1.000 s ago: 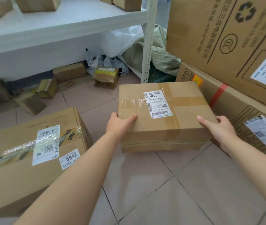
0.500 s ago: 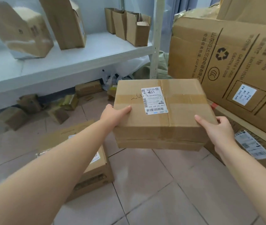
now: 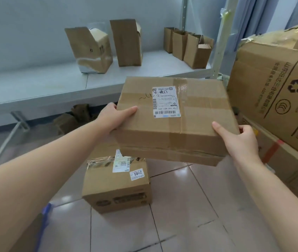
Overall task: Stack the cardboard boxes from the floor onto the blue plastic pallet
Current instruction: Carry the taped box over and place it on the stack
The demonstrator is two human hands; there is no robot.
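Observation:
I hold a flat taped cardboard box [image 3: 195, 113] with a white shipping label in the air at chest height. My left hand [image 3: 113, 116] grips its left edge, thumb on top. My right hand [image 3: 239, 140] grips its near right corner. Below it on the tiled floor stands another cardboard box [image 3: 115, 186] with a "5842" sticker and clear tape. A thin blue edge [image 3: 43, 222], perhaps the pallet, shows at the lower left beside my left forearm; the rest of it is hidden.
A white metal shelf [image 3: 57, 88] at the back carries several upright small boxes [image 3: 126, 42]. Large printed cartons [image 3: 272, 91] are stacked on the right. Small crumpled boxes [image 3: 71, 119] lie under the shelf. Tiled floor [image 3: 190, 215] lies in front.
The box has risen from the floor to chest height in both hands. My view has lifted and swung left, so the "5842" box now lies under the held one.

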